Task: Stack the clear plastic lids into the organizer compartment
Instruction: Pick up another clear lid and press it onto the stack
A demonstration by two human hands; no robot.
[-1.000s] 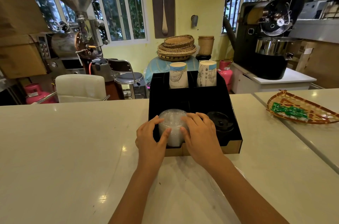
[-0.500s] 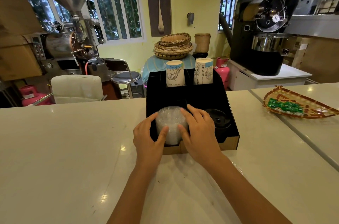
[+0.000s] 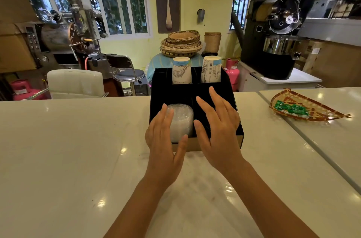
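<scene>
A stack of clear plastic lids (image 3: 180, 120) stands in the front-left compartment of the black organizer (image 3: 195, 93) on the white counter. My left hand (image 3: 166, 140) hovers at the stack's left side, fingers spread, with the thumb by the stack's front. My right hand (image 3: 216, 128) is lifted to the right of the stack, fingers apart, covering the front-right compartment. Neither hand grips the lids. Two stacks of paper cups (image 3: 181, 70) (image 3: 211, 70) stand in the back compartments.
A woven tray (image 3: 304, 111) with green packets lies on the counter to the right. A seam splits the counter at the right. Behind the counter stand roasting machines, a stool (image 3: 129, 75), a white chair (image 3: 75, 83) and stacked baskets (image 3: 181, 42).
Both hands have let go of the lid stack and drawn apart. The right hand rose and shifted right, over the front-right compartment. The stack stays in its compartment.
</scene>
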